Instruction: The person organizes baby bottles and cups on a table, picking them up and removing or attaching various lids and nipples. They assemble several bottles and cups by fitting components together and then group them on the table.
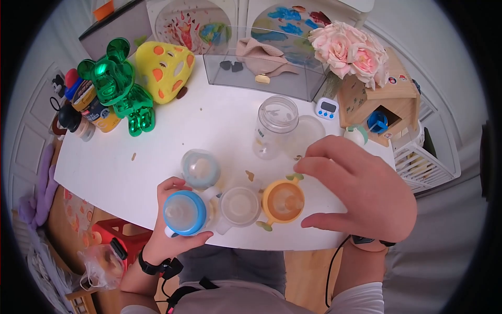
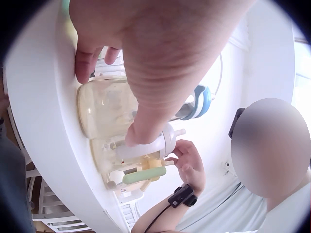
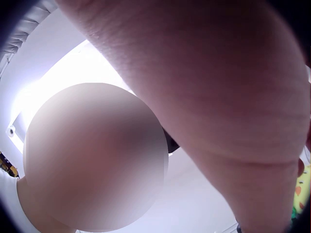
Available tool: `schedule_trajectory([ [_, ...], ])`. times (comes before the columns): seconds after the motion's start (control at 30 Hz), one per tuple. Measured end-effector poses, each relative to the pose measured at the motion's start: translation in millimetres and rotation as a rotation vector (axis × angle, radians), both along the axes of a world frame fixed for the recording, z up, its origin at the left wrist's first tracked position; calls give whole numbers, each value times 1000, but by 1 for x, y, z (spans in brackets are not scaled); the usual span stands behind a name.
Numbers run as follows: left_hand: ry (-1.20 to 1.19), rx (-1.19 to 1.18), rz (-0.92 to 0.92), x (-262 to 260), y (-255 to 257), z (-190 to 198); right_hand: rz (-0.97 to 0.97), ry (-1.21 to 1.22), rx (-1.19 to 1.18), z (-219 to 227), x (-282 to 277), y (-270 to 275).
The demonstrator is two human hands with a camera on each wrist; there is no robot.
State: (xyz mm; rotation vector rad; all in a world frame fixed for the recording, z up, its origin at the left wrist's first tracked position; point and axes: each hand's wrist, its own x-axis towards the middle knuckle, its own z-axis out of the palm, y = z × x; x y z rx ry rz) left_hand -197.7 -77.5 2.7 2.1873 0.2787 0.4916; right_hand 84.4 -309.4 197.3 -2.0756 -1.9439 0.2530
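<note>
My left hand [image 1: 162,225] holds a clear baby bottle with a blue collar [image 1: 185,212] and white handles, fingers on its far side and thumb on its near side. In the left wrist view, clear bottle wall [image 2: 104,109] shows beneath that hand. Right of it stands a bottle with a whitish top [image 1: 239,206], then a bottle with an orange collar [image 1: 283,201] and green-tipped handles. A bottle with a pale blue-grey top [image 1: 201,168] stands behind. Beside the orange-collared bottle, my right hand [image 1: 361,191] is spread, thumb and fingers wide apart, with nothing between them.
An open clear jar [image 1: 277,123] stands farther back, near a small white timer [image 1: 327,108]. A transparent box [image 1: 264,70] lines the rear. Left are a green bear figure [image 1: 117,89] and yellow plush [image 1: 164,70]; right, a wooden house [image 1: 379,99] and pink flowers [image 1: 350,49].
</note>
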Motion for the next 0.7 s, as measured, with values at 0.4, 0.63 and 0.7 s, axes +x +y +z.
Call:
schedule_trajectory([
  [0.4, -39, -299, -13, 24, -5, 5, 170, -45, -74, -19, -7, 18],
  [0.63, 16, -259, -131, 36, 8, 18, 196, -5, -98, -20, -7, 22],
  [0.7, 33, -251, -146, 38, 10, 19, 165, 15, -109, -19, -10, 22],
])
